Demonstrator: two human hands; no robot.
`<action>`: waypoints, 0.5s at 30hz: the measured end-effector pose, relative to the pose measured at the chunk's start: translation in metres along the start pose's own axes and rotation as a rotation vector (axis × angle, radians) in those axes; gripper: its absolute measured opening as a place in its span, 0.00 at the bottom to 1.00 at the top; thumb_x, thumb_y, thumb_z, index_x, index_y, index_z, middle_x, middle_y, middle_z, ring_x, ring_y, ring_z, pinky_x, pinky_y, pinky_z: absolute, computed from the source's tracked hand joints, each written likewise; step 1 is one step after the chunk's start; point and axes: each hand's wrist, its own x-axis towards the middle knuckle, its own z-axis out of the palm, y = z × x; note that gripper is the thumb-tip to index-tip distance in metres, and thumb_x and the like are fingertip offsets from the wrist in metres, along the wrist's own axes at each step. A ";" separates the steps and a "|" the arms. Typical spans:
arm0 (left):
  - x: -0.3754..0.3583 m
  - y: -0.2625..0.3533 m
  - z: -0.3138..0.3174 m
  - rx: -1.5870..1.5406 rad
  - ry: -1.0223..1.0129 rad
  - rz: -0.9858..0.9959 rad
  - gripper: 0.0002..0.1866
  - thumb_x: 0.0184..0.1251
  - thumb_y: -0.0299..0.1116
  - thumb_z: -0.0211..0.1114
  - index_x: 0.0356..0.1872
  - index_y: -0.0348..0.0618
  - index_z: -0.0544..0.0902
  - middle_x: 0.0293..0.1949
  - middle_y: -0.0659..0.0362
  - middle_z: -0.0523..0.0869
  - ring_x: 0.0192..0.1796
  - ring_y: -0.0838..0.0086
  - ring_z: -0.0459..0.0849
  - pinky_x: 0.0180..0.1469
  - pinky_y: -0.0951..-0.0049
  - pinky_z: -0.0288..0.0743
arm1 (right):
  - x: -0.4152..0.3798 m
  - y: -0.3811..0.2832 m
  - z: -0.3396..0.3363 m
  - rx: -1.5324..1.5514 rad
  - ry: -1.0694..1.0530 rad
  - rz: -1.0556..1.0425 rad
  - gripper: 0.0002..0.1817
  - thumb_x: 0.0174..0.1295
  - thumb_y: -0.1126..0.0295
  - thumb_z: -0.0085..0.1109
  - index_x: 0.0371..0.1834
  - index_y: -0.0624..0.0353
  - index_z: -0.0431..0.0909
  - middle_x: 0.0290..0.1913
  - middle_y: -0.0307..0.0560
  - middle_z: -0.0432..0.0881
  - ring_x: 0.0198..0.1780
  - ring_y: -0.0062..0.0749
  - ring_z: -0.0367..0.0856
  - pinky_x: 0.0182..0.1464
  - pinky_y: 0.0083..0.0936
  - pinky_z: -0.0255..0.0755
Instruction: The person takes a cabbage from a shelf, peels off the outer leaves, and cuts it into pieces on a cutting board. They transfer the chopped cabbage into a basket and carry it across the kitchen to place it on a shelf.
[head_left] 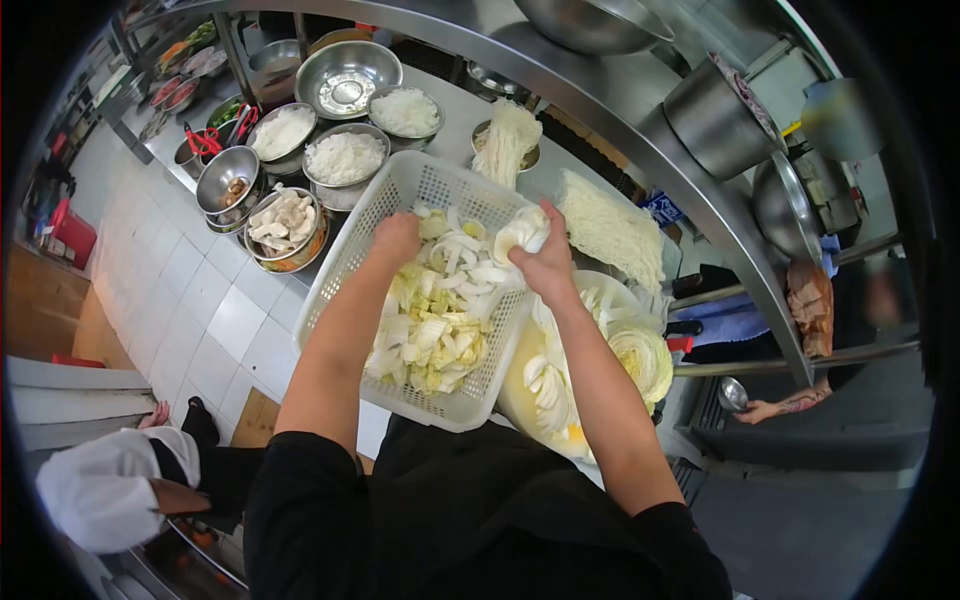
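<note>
A white perforated plastic basket stands tilted in front of me, holding cut cabbage and white onion-like slices. At its far left part, my left hand is closed over the inside; what it holds, if anything, is hidden. My right hand grips a pale white vegetable piece over the basket's right side. Below my right forearm lies a round yellowish board with white slices on it. A halved cabbage sits to the right of that forearm.
Steel bowls of white shreds and a bowl of pale chunks stand left of the basket. Noodles lie beyond it. A steel shelf crosses above. One person in white is lower left; another person's hand holds a small bowl at right.
</note>
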 end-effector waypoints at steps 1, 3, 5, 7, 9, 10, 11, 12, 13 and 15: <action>0.000 0.002 -0.003 0.007 -0.062 -0.040 0.15 0.60 0.27 0.63 0.47 0.38 0.88 0.51 0.42 0.89 0.52 0.47 0.89 0.57 0.53 0.83 | -0.002 0.000 0.002 -0.020 0.005 0.036 0.49 0.48 0.72 0.73 0.78 0.58 0.61 0.70 0.60 0.77 0.71 0.52 0.76 0.74 0.37 0.67; 0.001 0.002 -0.010 0.016 -0.121 -0.079 0.15 0.60 0.26 0.64 0.48 0.36 0.88 0.53 0.42 0.89 0.53 0.48 0.89 0.57 0.54 0.84 | -0.005 -0.010 0.002 -0.038 0.017 0.056 0.47 0.49 0.72 0.72 0.77 0.56 0.63 0.69 0.60 0.77 0.71 0.52 0.76 0.74 0.37 0.68; 0.005 -0.005 -0.017 0.018 -0.135 -0.050 0.12 0.60 0.29 0.67 0.44 0.38 0.90 0.46 0.44 0.91 0.50 0.50 0.90 0.54 0.54 0.84 | -0.004 -0.025 0.000 -0.055 0.031 0.071 0.45 0.50 0.71 0.72 0.76 0.54 0.65 0.69 0.60 0.77 0.71 0.52 0.76 0.73 0.38 0.68; 0.002 -0.017 -0.029 -0.120 -0.052 0.021 0.13 0.59 0.33 0.70 0.41 0.37 0.91 0.41 0.43 0.91 0.45 0.50 0.91 0.51 0.56 0.84 | 0.000 -0.029 -0.001 -0.035 -0.014 0.058 0.39 0.53 0.68 0.73 0.72 0.49 0.71 0.67 0.59 0.79 0.68 0.52 0.78 0.70 0.38 0.71; -0.007 -0.022 -0.048 -0.252 0.027 0.097 0.14 0.58 0.38 0.74 0.38 0.36 0.91 0.36 0.43 0.91 0.41 0.50 0.91 0.48 0.58 0.84 | 0.007 -0.026 0.002 0.012 -0.034 0.020 0.37 0.53 0.66 0.74 0.70 0.47 0.73 0.65 0.58 0.81 0.66 0.52 0.80 0.68 0.38 0.72; -0.019 -0.019 -0.065 -0.301 0.066 0.080 0.16 0.58 0.39 0.76 0.39 0.36 0.92 0.33 0.45 0.91 0.38 0.55 0.91 0.43 0.60 0.84 | 0.010 -0.022 0.002 0.050 -0.058 -0.023 0.34 0.54 0.63 0.75 0.67 0.45 0.76 0.63 0.57 0.82 0.63 0.52 0.82 0.66 0.39 0.74; -0.030 -0.016 -0.080 -0.351 0.108 0.065 0.17 0.57 0.40 0.78 0.40 0.36 0.92 0.30 0.47 0.91 0.35 0.60 0.91 0.39 0.63 0.83 | 0.013 -0.019 0.004 0.054 -0.052 -0.019 0.34 0.54 0.63 0.75 0.67 0.45 0.76 0.63 0.57 0.82 0.63 0.52 0.82 0.66 0.39 0.74; -0.039 -0.015 -0.090 -0.346 0.105 0.071 0.17 0.57 0.40 0.78 0.40 0.36 0.92 0.30 0.47 0.91 0.35 0.60 0.91 0.39 0.63 0.83 | 0.016 -0.016 0.008 0.007 -0.064 -0.105 0.32 0.55 0.63 0.75 0.66 0.46 0.77 0.61 0.56 0.83 0.62 0.52 0.83 0.65 0.39 0.75; -0.047 -0.015 -0.099 -0.415 0.064 -0.007 0.16 0.58 0.39 0.78 0.41 0.38 0.92 0.32 0.48 0.92 0.36 0.61 0.91 0.41 0.63 0.84 | 0.018 -0.017 0.010 -0.041 -0.076 -0.192 0.31 0.55 0.62 0.75 0.64 0.47 0.79 0.58 0.55 0.84 0.60 0.53 0.84 0.64 0.39 0.76; -0.065 -0.010 -0.114 -0.479 0.025 -0.084 0.15 0.58 0.37 0.77 0.42 0.39 0.93 0.34 0.48 0.92 0.37 0.62 0.92 0.43 0.64 0.85 | 0.021 -0.024 0.017 -0.043 -0.064 -0.167 0.29 0.56 0.64 0.73 0.64 0.47 0.79 0.58 0.54 0.84 0.59 0.52 0.84 0.63 0.38 0.76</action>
